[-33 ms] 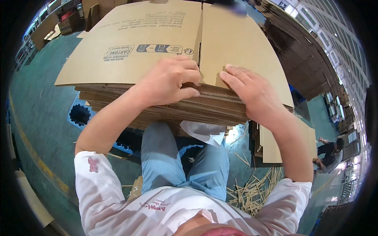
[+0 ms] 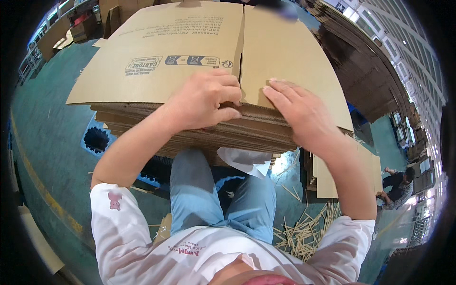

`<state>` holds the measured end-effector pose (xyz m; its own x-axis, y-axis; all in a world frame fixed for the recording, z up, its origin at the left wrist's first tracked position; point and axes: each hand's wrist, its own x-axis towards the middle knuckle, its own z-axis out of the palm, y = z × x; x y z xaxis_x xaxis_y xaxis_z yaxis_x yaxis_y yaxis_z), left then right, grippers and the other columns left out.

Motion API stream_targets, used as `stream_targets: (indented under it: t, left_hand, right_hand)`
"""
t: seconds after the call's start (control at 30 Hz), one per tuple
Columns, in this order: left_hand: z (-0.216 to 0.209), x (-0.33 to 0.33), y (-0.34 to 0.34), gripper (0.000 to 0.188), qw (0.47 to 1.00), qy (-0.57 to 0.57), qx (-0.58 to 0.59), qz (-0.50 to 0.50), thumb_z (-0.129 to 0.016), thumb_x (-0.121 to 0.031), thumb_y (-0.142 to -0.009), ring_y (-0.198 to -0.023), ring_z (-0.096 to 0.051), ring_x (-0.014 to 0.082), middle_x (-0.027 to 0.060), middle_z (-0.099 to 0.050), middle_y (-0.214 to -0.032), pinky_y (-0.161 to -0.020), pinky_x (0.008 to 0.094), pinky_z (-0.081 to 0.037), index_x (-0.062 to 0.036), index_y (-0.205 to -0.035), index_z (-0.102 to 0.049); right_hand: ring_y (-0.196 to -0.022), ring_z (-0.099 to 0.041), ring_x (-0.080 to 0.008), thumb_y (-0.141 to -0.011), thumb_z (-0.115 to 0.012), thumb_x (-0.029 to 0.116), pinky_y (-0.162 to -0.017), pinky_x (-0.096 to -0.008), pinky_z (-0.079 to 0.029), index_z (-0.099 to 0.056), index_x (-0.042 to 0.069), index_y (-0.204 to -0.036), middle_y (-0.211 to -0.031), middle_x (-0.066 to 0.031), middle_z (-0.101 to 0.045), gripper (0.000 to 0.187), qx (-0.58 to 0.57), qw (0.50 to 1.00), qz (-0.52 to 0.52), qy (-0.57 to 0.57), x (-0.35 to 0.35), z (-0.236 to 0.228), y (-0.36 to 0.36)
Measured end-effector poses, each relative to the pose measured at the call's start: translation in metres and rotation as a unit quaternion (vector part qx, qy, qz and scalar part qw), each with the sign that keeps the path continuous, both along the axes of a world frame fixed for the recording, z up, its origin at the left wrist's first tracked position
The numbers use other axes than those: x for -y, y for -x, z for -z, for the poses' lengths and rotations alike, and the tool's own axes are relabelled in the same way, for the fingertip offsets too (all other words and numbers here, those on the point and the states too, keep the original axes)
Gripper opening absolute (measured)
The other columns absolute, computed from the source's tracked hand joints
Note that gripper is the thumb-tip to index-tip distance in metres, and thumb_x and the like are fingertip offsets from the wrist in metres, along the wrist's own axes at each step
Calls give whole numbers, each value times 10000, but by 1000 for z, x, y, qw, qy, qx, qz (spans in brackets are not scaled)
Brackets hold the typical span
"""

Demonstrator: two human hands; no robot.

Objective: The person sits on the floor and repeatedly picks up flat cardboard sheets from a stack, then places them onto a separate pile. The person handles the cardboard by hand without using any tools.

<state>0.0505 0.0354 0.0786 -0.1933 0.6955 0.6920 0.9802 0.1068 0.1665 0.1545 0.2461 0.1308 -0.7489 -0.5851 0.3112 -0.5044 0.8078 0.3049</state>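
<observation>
A tall stack of flattened cardboard boxes (image 2: 223,137) stands before me, the top cardboard box (image 2: 142,85) lying printed side up. A narrow slit (image 2: 241,71) runs from its far side toward its near edge. Just left of the slit, my left hand (image 2: 206,97) is closed on the near edge, fingers curled on top and thumb at the front. My right hand (image 2: 299,104) rests on the flap right of the slit, its fingers stretched out and flat, with nothing held. What lies under the left fingers is hidden.
A blue plastic crate (image 2: 99,137) shows beneath the stack at left. Thin wooden sticks (image 2: 304,232) litter the floor at lower right, near more cardboard (image 2: 349,171). Large dark cardboard piles (image 2: 361,66) rise at far right. Another person (image 2: 398,187) is low down at the right.
My right hand has shifted slightly left, its fingertips now closer to the slit. The left hand keeps its place on the box edge.
</observation>
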Motion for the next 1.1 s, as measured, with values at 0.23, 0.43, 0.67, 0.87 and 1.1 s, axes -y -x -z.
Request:
stream_targets:
  t: [0.23, 0.43, 0.67, 0.87, 1.1]
  left_hand:
    - [-5, 2, -1, 204, 999, -3, 35, -26, -740, -85, -592, -805, -582, 284, 94, -598, -797, -710, 359, -466, -20, -698, -578]
    - [-7, 6, -5, 231, 983, -1, 172, -60, -753, -55, -580, -872, -599, 231, 79, -623, -849, -751, 311, -477, -12, -756, -609]
    - [-20, -3, -8, 378, 980, -6, 176, -89, -740, -44, -607, -960, -589, 202, 88, -637, -1050, -828, 292, -465, -23, -975, -658]
    - [-17, -5, -5, 363, 970, 37, 202, -132, -652, -55, -716, -1103, -537, 200, 112, -602, -1153, -967, 321, -396, -21, -1078, -638]
    - [-22, 12, -1, 646, 948, 92, 259, -162, -639, -362, -746, -1250, -410, 262, 153, -466, -1319, -1068, 387, -264, 11, -1255, -497]
  right_hand:
    - [-1075, -538, -298, -751, -527, 38, -925, -379, -437, -528, -23, -1074, -1116, -172, -562, 329, -50, 997, -61, 16, 15, 8, 7]
    - [-989, -565, -275, -759, -524, 45, -887, -360, -453, -536, -33, -1034, -1029, -156, -580, 286, -71, 996, -58, 19, 20, 14, 5]
    - [-1094, -512, -300, -740, -549, -7, -939, -362, -417, -553, 2, -1078, -1124, -141, -566, 338, 23, 994, -54, 95, 14, 0, 9]
    - [-1023, -568, -274, -749, -572, 54, -923, -398, -441, -627, 54, -991, -1054, -111, -612, 249, -213, 907, -175, 319, -44, 71, -66]
    - [-929, -614, -180, -717, -503, -123, -810, -287, -474, -610, 14, -1049, -1007, -116, -637, 375, -219, 664, 334, 632, -249, 320, -196]
